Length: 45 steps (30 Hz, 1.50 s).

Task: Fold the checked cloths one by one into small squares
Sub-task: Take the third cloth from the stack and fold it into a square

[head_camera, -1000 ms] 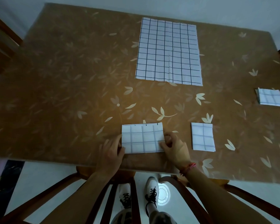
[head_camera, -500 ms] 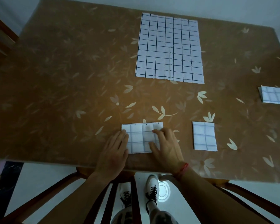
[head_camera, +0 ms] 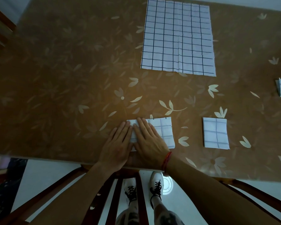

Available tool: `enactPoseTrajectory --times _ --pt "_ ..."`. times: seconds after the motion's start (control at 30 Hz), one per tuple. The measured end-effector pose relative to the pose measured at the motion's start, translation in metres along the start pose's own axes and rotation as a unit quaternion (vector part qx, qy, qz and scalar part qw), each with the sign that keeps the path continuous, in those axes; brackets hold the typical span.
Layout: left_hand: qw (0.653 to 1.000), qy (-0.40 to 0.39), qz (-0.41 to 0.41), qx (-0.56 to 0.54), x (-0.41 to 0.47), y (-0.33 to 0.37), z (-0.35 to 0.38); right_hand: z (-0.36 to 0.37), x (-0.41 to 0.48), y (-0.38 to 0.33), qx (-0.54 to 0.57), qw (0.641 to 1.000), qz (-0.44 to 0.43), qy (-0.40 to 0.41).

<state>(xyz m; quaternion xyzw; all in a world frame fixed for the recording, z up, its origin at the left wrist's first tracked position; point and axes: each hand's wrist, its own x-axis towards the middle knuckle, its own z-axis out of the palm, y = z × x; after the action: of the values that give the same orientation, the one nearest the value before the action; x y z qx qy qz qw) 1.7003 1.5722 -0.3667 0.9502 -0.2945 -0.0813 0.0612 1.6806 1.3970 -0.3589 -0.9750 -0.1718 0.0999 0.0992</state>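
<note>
From the head camera, a brown leaf-patterned tabletop stands above a pale floor. At its near edge the left hand and right hand press flat, fingers straight, on a half-folded white checked cloth. A large unfolded checked cloth lies farther back.

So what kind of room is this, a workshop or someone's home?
Most likely a home dining room: a big table with a leaf-patterned cover, a wooden chair tucked under its near edge, and a pale floor below.
</note>
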Motion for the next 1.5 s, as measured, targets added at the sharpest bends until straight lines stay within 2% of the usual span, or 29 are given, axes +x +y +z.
enactPoseTrajectory --times 0.43,0.8,1.5 --pt "1.0 -0.011 0.014 0.01 0.0 -0.005 0.003 0.01 -0.001 0.018 -0.023 0.999 0.023 -0.014" --pt "1.0 -0.016 -0.005 0.002 0.001 -0.003 0.003 -0.013 -0.053 0.097 -0.087 0.993 0.06 -0.055" --pt "0.999 -0.025 -0.028 0.014 0.004 0.005 -0.006 -0.047 -0.033 0.082 -0.025 0.994 0.084 -0.063"
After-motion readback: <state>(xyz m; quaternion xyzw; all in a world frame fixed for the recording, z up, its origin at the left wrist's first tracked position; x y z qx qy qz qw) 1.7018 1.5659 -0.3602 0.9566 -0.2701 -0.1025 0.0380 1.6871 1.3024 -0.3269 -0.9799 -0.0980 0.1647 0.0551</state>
